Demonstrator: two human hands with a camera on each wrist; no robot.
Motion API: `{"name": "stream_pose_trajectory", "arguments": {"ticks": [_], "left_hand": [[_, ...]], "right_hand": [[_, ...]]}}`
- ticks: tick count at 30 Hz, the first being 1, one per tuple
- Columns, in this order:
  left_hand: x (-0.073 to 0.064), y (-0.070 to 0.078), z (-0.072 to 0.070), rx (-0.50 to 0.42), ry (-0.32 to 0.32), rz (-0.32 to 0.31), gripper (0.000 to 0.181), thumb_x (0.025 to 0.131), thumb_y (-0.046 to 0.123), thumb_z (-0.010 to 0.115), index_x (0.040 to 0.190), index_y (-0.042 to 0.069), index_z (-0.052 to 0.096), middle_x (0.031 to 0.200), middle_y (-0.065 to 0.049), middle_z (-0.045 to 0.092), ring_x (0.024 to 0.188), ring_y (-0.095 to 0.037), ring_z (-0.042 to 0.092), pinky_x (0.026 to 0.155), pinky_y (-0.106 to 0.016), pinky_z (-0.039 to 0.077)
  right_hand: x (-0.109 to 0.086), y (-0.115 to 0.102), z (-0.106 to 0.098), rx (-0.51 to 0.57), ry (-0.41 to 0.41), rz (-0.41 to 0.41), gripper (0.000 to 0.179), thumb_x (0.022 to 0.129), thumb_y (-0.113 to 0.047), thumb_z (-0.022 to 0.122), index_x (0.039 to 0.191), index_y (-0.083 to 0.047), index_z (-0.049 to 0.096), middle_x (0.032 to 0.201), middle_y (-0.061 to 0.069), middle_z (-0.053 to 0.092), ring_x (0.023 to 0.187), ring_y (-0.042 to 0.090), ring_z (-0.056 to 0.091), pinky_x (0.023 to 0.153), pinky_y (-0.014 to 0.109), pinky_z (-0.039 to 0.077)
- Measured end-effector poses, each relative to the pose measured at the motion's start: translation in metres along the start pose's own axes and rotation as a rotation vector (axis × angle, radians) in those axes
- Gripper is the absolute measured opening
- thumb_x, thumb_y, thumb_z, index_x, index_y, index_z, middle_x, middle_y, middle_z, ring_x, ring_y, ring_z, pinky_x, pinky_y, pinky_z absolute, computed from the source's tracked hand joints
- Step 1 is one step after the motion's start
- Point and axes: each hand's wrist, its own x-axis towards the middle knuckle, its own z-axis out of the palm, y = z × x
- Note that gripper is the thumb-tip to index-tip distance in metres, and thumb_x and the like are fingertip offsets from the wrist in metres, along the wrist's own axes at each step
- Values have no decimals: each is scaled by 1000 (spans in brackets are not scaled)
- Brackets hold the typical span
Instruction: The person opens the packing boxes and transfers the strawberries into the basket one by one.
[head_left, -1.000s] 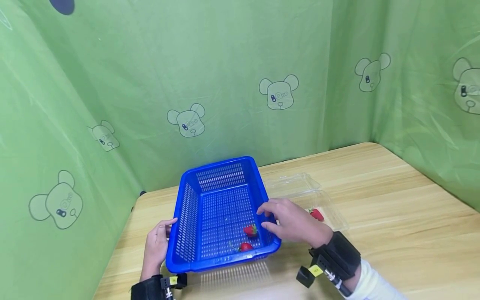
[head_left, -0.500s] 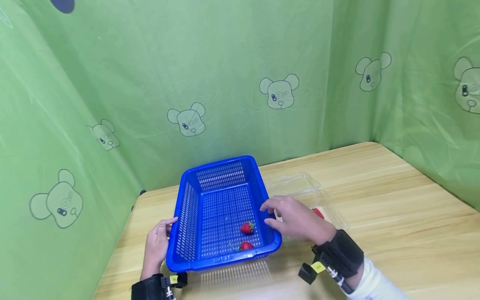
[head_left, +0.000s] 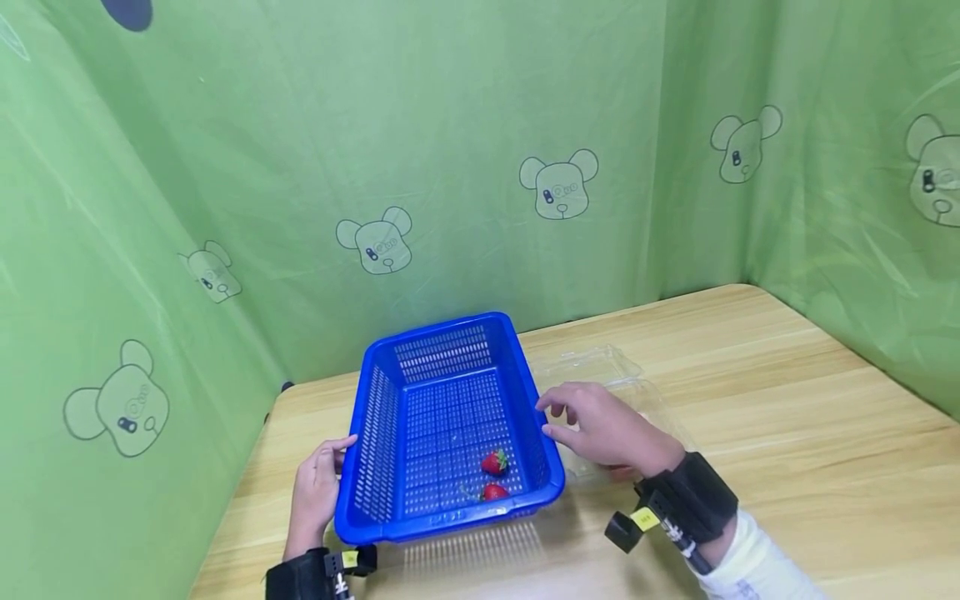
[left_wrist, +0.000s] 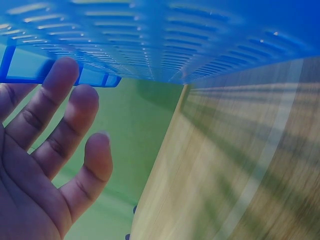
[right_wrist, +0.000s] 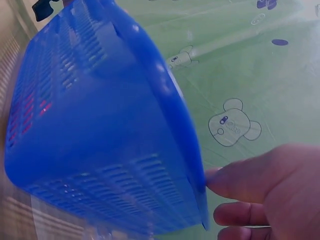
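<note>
A blue perforated plastic basket (head_left: 450,417) is on the table in the head view, with two red strawberries near its front right corner: one (head_left: 495,462) with its green cap showing, another (head_left: 493,492) nearer the front wall. My left hand (head_left: 313,492) holds the basket's left rim, thumb on top; in the left wrist view its other fingers (left_wrist: 65,125) lie loosely bent below. My right hand (head_left: 592,421) is at the right rim, holding nothing, fingers bent and apart. The right wrist view has its thumb right by the blue rim (right_wrist: 172,110).
Right of the basket an opened clear plastic box (head_left: 588,367) lies on the wooden table (head_left: 787,433), partly hidden by my right hand. Something red (head_left: 621,472) shows under the right wrist. A green curtain (head_left: 450,125) closes off the back and sides.
My right hand has drawn back rightward from inside the basket to its rim. The capped strawberry has rolled slightly left. My left hand and the basket have stayed nearly still.
</note>
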Motion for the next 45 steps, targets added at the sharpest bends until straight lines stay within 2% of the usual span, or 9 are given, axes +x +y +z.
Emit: {"name": "stream_pose_trajectory", "arguments": {"ticks": [8,13,18,25,32,39,45], "left_hand": [[1,-1,2,4,-9,-10,50,106,23,22,120,3,66,90,-13,65,82,-23,62,72,-31,50],[1,-1,1,8,-3,-4,49,106,21,23,119,3,67,88,-12,65,82,-23,62,72,-31,50],[2,0,0,6,0,-3,49,105,21,23,119,3,67,88,-12,65,81,-22,61,72,-32,49],[1,2,0,-5,-2,-8,49,105,20,23,119,2,67,90,-14,65,82,-23,60,72,-32,49],[-1,2,1,-9,-5,-7,49,106,21,23,119,2,66,89,-13,65,81,-22,61,71,-31,50],[0,0,0,-18,-4,4,48,105,19,24,118,1,67,87,-13,66,79,-21,62,70,-30,51],[1,-3,0,-35,0,26,46,105,16,25,117,0,67,87,-13,66,78,-20,63,70,-28,51]], "right_hand": [[1,11,-6,-8,-12,81,29,88,-18,71,113,-4,67,92,6,65,79,18,59,67,32,51],[-1,21,-12,-21,-70,119,30,86,-15,72,113,-3,66,94,8,65,81,21,61,69,37,53],[-4,29,-12,-39,-147,191,31,84,-12,72,112,-2,65,96,11,64,86,24,61,74,42,52],[-7,37,-6,13,-241,289,28,83,-7,73,109,0,64,81,3,60,68,16,57,65,35,49],[-9,42,-2,-10,-278,277,19,80,-5,75,97,-4,66,77,1,61,67,15,57,65,35,49],[-10,43,3,28,-304,321,23,78,-2,76,98,-4,66,80,2,60,66,16,57,63,33,49],[-10,43,5,23,-299,327,26,73,3,76,97,-4,67,78,3,59,66,17,56,62,32,47]]}}
